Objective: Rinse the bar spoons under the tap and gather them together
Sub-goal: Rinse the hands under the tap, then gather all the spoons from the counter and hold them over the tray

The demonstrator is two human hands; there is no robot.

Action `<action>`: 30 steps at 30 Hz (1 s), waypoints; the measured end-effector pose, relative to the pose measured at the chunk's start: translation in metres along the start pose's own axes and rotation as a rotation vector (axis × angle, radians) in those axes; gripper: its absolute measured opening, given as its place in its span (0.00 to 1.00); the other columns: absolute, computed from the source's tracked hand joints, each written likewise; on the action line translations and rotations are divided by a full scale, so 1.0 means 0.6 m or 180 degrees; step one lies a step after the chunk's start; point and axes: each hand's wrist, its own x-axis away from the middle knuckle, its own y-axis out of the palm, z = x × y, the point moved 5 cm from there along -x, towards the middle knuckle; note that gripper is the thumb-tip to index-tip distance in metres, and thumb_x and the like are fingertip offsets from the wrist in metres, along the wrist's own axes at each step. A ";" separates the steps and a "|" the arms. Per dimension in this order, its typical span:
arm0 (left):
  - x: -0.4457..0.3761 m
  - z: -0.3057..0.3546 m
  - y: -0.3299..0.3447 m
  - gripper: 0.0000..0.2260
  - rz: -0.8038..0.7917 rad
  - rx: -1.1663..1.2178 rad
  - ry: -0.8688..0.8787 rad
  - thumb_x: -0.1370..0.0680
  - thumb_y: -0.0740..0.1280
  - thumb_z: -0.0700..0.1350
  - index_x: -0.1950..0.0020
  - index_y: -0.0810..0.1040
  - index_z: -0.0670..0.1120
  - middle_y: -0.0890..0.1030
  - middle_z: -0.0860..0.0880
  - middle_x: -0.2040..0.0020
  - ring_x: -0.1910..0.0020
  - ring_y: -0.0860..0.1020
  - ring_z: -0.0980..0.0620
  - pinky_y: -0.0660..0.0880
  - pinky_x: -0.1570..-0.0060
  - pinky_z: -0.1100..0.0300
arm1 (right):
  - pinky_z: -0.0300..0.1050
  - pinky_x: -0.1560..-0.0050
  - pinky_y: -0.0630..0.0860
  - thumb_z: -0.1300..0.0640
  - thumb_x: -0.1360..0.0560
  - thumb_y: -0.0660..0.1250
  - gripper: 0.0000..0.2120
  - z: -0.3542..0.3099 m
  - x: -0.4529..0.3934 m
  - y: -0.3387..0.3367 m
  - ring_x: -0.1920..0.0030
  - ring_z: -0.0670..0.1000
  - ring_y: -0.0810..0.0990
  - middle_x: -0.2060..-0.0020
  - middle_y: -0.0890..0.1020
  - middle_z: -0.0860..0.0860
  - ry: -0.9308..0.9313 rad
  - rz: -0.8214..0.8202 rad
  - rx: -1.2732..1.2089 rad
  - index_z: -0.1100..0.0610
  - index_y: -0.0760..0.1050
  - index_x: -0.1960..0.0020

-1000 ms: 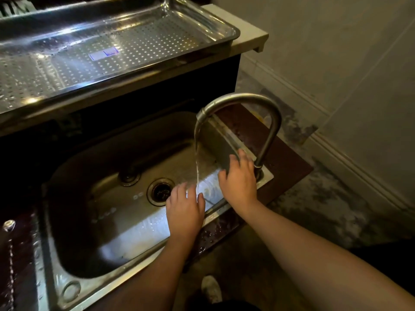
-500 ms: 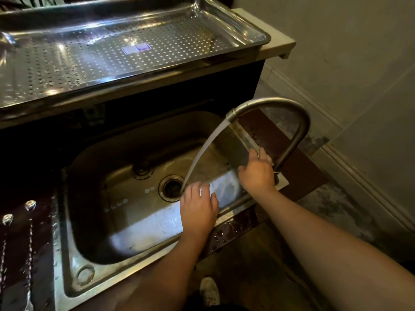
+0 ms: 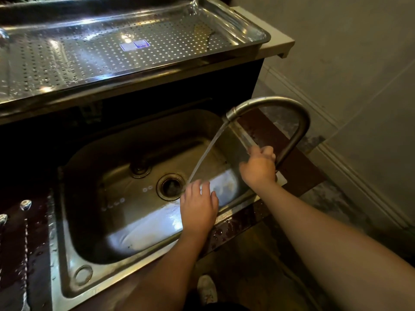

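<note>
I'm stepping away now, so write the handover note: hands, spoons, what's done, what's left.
Left hand: open, fingers under the water stream over the sink, holding nothing.
Right hand: at the base of the tap; grip unclear.
Bar spoons: two lie on the wet counter left of the sink.
Done: water is running.
Left: rinse the spoons, gather them together.

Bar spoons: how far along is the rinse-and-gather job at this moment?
Done: the tap runs. In hand: the right hand is at its base; the left hand, open, meets the stream. Left: two bar spoons lie on the counter left of the sink, neither rinsed nor gathered.
</note>
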 end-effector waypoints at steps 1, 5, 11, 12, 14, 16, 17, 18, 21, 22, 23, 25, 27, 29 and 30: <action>0.000 0.000 0.001 0.14 -0.0003 0.0004 -0.0002 0.26 0.66 0.49 0.43 0.78 0.46 0.79 0.45 0.43 0.43 0.77 0.45 0.75 0.49 0.51 | 0.51 0.47 0.72 0.56 0.25 0.65 0.18 -0.001 0.004 -0.001 0.37 0.61 0.65 0.37 0.64 0.59 0.0006 0.0042 -0.0001 0.58 0.70 0.37; 0.001 0.002 0.000 0.14 0.0032 0.0023 0.0041 0.26 0.67 0.48 0.44 0.78 0.44 0.80 0.44 0.44 0.44 0.77 0.43 0.75 0.50 0.51 | 0.54 0.45 0.73 0.56 0.25 0.64 0.15 -0.003 0.025 -0.002 0.39 0.62 0.67 0.39 0.66 0.60 -0.0024 0.0201 0.0052 0.61 0.72 0.41; 0.003 -0.001 -0.004 0.14 -0.0032 0.0133 -0.0021 0.26 0.67 0.48 0.43 0.78 0.44 0.79 0.43 0.43 0.42 0.76 0.43 0.74 0.49 0.50 | 0.54 0.45 0.74 0.55 0.26 0.64 0.18 -0.010 0.042 -0.012 0.38 0.63 0.68 0.37 0.68 0.63 -0.0049 0.0283 0.0216 0.62 0.73 0.39; 0.003 -0.002 -0.007 0.14 -0.0045 0.0143 -0.0033 0.26 0.67 0.48 0.43 0.78 0.45 0.79 0.44 0.43 0.42 0.76 0.43 0.74 0.49 0.50 | 0.54 0.44 0.74 0.55 0.26 0.64 0.19 -0.013 0.045 -0.014 0.38 0.63 0.68 0.37 0.68 0.63 -0.0059 0.0286 0.0237 0.62 0.73 0.38; 0.002 -0.007 -0.017 0.14 -0.0047 0.0153 -0.0034 0.26 0.67 0.49 0.43 0.78 0.45 0.79 0.44 0.43 0.42 0.77 0.44 0.75 0.49 0.51 | 0.54 0.41 0.71 0.53 0.26 0.65 0.20 -0.025 0.056 -0.016 0.35 0.62 0.66 0.35 0.68 0.62 -0.0118 0.0376 0.0395 0.60 0.73 0.37; 0.000 -0.018 -0.035 0.15 -0.0011 0.0149 -0.0028 0.26 0.67 0.49 0.42 0.78 0.45 0.80 0.44 0.43 0.42 0.77 0.44 0.75 0.49 0.50 | 0.55 0.35 0.66 0.52 0.25 0.65 0.21 -0.046 0.069 -0.012 0.31 0.61 0.62 0.32 0.67 0.62 -0.0255 0.0476 0.0595 0.58 0.72 0.35; -0.002 -0.027 -0.046 0.15 0.0017 0.0136 -0.0033 0.26 0.66 0.49 0.42 0.78 0.45 0.80 0.45 0.43 0.42 0.77 0.44 0.75 0.49 0.50 | 0.55 0.33 0.65 0.51 0.25 0.64 0.21 -0.058 0.075 -0.009 0.30 0.61 0.61 0.31 0.66 0.61 -0.0317 0.0493 0.0631 0.57 0.72 0.35; -0.003 -0.038 -0.058 0.15 0.0032 0.0116 -0.0049 0.26 0.65 0.49 0.41 0.78 0.45 0.79 0.45 0.43 0.41 0.76 0.45 0.75 0.49 0.50 | 0.55 0.33 0.65 0.51 0.25 0.64 0.21 -0.073 0.081 -0.004 0.30 0.60 0.62 0.31 0.67 0.61 -0.0370 0.0486 0.0621 0.57 0.72 0.34; -0.005 -0.085 -0.097 0.15 0.0074 0.0069 -0.0159 0.24 0.63 0.50 0.41 0.77 0.46 0.79 0.46 0.42 0.41 0.76 0.46 0.74 0.48 0.50 | 0.52 0.36 0.66 0.52 0.24 0.63 0.20 -0.127 0.104 0.022 0.33 0.59 0.65 0.33 0.69 0.59 -0.0569 0.0376 0.0442 0.57 0.72 0.34; -0.003 -0.104 -0.113 0.14 0.0122 0.0042 -0.0216 0.24 0.64 0.49 0.42 0.77 0.46 0.79 0.46 0.43 0.42 0.76 0.45 0.74 0.49 0.51 | 0.52 0.37 0.67 0.52 0.24 0.63 0.20 -0.147 0.113 0.033 0.34 0.58 0.65 0.34 0.69 0.59 -0.0655 0.0343 0.0375 0.57 0.72 0.34; 0.000 -0.125 -0.129 0.13 0.0187 -0.0002 -0.0275 0.25 0.65 0.49 0.43 0.78 0.46 0.80 0.45 0.44 0.43 0.77 0.45 0.74 0.51 0.51 | 0.51 0.38 0.68 0.52 0.24 0.63 0.20 -0.168 0.123 0.045 0.35 0.58 0.66 0.35 0.70 0.58 -0.0743 0.0303 0.0314 0.57 0.72 0.34; 0.011 -0.169 -0.161 0.13 0.0327 -0.0141 -0.0364 0.26 0.67 0.48 0.45 0.79 0.45 0.81 0.44 0.47 0.47 0.78 0.43 0.75 0.54 0.52 | 0.51 0.40 0.69 0.52 0.25 0.63 0.19 -0.211 0.143 0.072 0.36 0.57 0.67 0.36 0.71 0.57 -0.0896 0.0166 0.0228 0.57 0.72 0.35; 0.025 -0.216 -0.191 0.14 0.0391 -0.0265 -0.0473 0.26 0.66 0.49 0.43 0.79 0.44 0.81 0.44 0.47 0.48 0.79 0.43 0.76 0.55 0.52 | 0.51 0.41 0.69 0.52 0.25 0.63 0.19 -0.256 0.164 0.098 0.38 0.58 0.68 0.37 0.72 0.57 -0.1022 0.0015 0.0183 0.57 0.72 0.36; 0.041 -0.265 -0.220 0.15 0.0388 -0.0320 -0.0649 0.25 0.65 0.49 0.41 0.78 0.44 0.80 0.45 0.46 0.46 0.78 0.44 0.76 0.53 0.51 | 0.50 0.42 0.69 0.52 0.26 0.65 0.19 -0.303 0.187 0.125 0.38 0.58 0.69 0.38 0.73 0.58 -0.1117 -0.0135 0.0122 0.57 0.73 0.38; 0.051 -0.291 -0.235 0.15 0.0404 -0.0332 -0.0748 0.24 0.64 0.49 0.41 0.78 0.44 0.80 0.45 0.45 0.45 0.78 0.44 0.76 0.53 0.50 | 0.50 0.42 0.69 0.52 0.26 0.65 0.19 -0.325 0.201 0.140 0.38 0.58 0.69 0.38 0.73 0.57 -0.1169 -0.0231 0.0081 0.56 0.73 0.37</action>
